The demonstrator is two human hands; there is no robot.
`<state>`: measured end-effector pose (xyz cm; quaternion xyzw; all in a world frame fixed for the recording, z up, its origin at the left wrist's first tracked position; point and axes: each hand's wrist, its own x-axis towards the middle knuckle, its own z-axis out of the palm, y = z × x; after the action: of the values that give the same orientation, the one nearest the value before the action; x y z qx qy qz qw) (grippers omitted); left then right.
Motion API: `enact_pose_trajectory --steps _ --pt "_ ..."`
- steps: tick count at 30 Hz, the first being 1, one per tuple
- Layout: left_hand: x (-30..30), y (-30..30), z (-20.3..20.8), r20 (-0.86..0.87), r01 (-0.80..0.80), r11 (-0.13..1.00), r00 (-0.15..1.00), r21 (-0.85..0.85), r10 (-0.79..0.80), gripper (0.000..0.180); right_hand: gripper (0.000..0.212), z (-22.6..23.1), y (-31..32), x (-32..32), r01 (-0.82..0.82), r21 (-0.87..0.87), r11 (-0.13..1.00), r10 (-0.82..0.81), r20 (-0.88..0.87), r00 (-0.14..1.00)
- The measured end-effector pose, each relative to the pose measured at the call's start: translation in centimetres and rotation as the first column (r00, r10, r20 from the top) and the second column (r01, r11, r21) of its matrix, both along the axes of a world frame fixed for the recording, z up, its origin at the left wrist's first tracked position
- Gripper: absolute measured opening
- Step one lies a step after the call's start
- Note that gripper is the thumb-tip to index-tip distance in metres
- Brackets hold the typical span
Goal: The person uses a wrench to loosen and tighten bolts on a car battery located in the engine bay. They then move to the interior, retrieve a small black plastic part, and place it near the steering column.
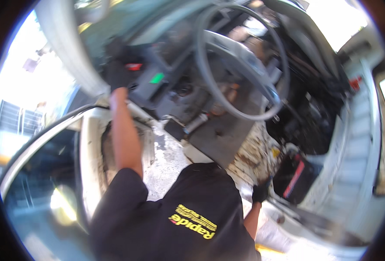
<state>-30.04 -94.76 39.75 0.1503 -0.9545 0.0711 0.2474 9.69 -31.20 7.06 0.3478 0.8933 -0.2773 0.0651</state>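
Note:
My left hand, in a dark glove, reaches to the left end of the dashboard, by the windshield pillar. A small red thing shows against the glove; I cannot tell whether it is held. Just right of it lies a bright green patch. My right hand, also in a dark glove, is low at the edge of the worn, rusty cab floor, beside a black box with a red stripe, which looks like a battery. Blur and dark gloves hide the fingers of both hands.
A large grey steering wheel stands over the dashboard's middle. Past it, an open bay shows dark mechanical parts. An open door with a window is at my left. A pale ribbed panel runs along the right.

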Motion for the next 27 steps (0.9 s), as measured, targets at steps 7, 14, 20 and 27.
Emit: enact_pose_trajectory --steps 7,14,20,27 --pt "-1.3 -4.9 -0.9 -0.071 0.112 0.974 0.993 0.199 -0.099 0.037 0.109 0.4 0.7 -0.4 -0.065 0.052 0.997 0.072 -0.159 0.985" --pt "-1.3 -3.3 -0.9 -0.134 0.138 0.983 0.984 0.122 -0.121 0.04 0.106 0.4 0.7 0.3 -0.005 0.161 0.987 0.011 -0.035 0.999" --pt "-1.5 -6.1 -1.6 -0.088 0.04 0.997 0.995 -0.059 -0.045 0.042 0.09 1.6 -0.1 -0.7 0.059 0.088 0.994 -0.062 0.033 0.998" --pt "1.5 -1.7 -0.1 -0.126 0.0 0.991 0.992 -0.135 -0.017 0.049 0.087 3.1 -0.8 -0.6 0.12 0.11 0.987 -0.112 -0.079 0.991"
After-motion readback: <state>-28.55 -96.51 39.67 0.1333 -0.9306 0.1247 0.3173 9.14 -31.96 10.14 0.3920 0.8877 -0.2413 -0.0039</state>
